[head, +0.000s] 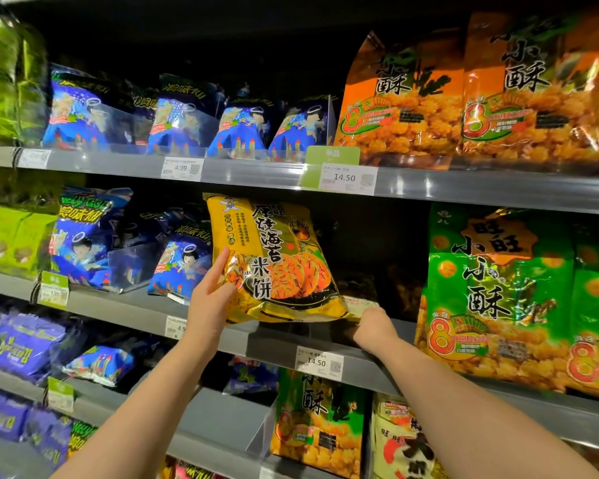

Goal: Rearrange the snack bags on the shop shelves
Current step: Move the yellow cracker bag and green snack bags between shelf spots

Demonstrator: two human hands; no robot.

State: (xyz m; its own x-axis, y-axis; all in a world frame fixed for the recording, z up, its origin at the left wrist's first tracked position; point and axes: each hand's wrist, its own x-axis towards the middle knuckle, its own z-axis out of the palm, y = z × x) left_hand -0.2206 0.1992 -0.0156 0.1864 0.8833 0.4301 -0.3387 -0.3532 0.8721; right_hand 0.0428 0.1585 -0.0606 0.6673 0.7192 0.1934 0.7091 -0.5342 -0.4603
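**Yellow bag held at the middle shelf**

A yellow rice-cracker bag [274,257] stands tilted, its top leaning left, over the front edge of the middle shelf [222,340], in the gap between the blue bags [184,261] and the green bags [498,292]. The left hand [210,295] clasps the bag's left side. One digit lies straight up the front, and the others seem to be tucked behind the foil, though they are hidden. The right hand [374,328] has its fingers curled around the bag's lower right corner, just above the shelf rail (a 14.50 price tag [319,364] sits right below). Orange bags [464,98] fill the shelf above on the right.
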